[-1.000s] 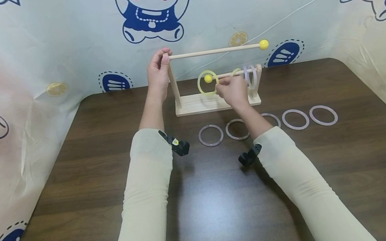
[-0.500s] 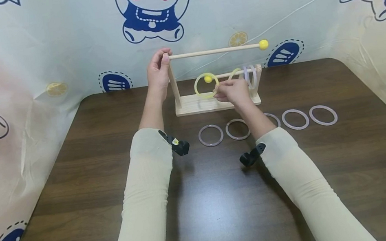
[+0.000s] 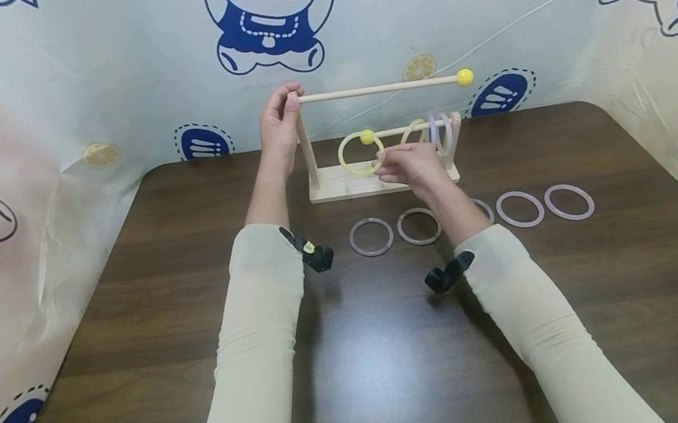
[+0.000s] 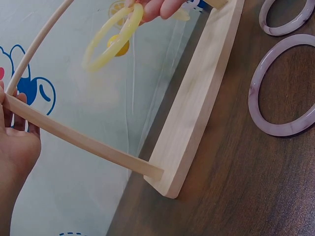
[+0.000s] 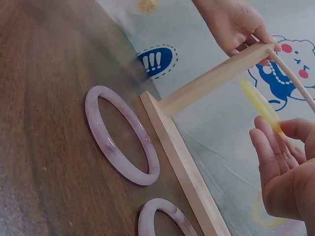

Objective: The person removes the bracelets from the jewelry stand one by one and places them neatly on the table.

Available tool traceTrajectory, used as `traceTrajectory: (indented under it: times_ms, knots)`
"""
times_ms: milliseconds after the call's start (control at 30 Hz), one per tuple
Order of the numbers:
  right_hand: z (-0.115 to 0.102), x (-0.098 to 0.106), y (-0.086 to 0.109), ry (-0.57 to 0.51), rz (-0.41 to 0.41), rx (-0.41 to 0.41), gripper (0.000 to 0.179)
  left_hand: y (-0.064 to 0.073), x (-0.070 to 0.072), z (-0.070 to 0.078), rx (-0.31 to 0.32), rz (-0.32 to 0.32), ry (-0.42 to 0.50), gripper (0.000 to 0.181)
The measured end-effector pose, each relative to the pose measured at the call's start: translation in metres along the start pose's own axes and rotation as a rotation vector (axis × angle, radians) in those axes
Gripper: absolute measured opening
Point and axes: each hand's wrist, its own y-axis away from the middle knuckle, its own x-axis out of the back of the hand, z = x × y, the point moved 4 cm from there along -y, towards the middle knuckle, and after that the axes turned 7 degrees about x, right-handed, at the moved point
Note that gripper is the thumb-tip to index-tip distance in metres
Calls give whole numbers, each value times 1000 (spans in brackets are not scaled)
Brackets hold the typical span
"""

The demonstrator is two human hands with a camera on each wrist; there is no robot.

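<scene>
My left hand (image 3: 279, 127) grips the top of the left post of a wooden bangle rack (image 3: 357, 181). Between thumb and fingers, my right hand (image 3: 412, 166) pinches a yellow bangle (image 3: 341, 162) by its right side. That bangle stands roughly upright at the left end of the lower rod, overlapping the yellow ball (image 3: 367, 136) there in the head view. In the left wrist view the ball shows through and behind the bangle (image 4: 92, 59). Further right on the same rod hang another yellow bangle (image 3: 404, 133) and two lilac bangles (image 3: 448, 135).
Several pale lilac bangles (image 3: 374, 255) lie in a row on the dark wooden table (image 3: 375, 373), in front of the rack. My right forearm partly covers one. The upper rod (image 3: 380, 89) ends in a yellow ball (image 3: 465, 77) on the right. A printed cloth (image 3: 162, 63) hangs behind.
The pinched yellow bangle has shifted slightly left and down relative to the lower rod's ball, its face turning more toward the head camera. My left hand keeps its grip on the post.
</scene>
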Motion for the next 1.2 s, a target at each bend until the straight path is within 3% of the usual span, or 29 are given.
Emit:
traceTrajectory:
  times_ms: [100, 267, 833, 1200]
  knots:
    - [0, 0, 2, 0, -11, -12, 14, 0, -1, 0, -21, -3, 0, 25]
    - [0, 1, 6, -5, -32, -20, 19, 0, -1, 0, -3, 3, -7, 25]
    - [4, 3, 15, -6, -143, -83, 18, 1, 0, 0, 12, 2, -18, 26]
    - [4, -2, 22, -15, -215, -76, 20, -1, -1, 0, 16, 4, -12, 26]
